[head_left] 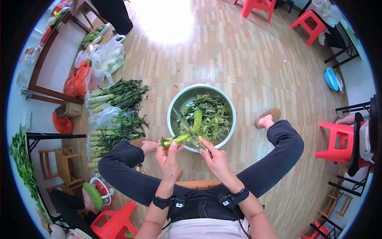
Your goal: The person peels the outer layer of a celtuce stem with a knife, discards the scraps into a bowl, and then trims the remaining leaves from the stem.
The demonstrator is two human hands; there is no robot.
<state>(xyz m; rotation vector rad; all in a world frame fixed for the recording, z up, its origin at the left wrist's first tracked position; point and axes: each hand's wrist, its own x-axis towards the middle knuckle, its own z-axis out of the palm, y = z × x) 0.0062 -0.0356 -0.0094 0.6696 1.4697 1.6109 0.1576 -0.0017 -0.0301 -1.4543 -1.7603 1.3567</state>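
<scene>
Over the near rim of a metal basin (234, 115), my left hand (167, 159) is closed around a pale green celtuce stem (181, 138) with dark leaves at its left end. My right hand (218, 161) grips a knife (184, 122), its long thin blade angled up and left, crossing the stem's right end in this view. Below them, green peelings and leaves (217, 125) lie in the basin. A broad light green piece (197, 119) rests among these scraps. The knife's handle is mostly hidden by my fingers.
Leafy celtuce stalks (101, 99) lie in bundles on the floor at left, by white plastic bags (109, 53) and red bags (78, 77). Red stools (336, 141) stand at right, near a blue basin (331, 79). Other people are partly visible at the edges.
</scene>
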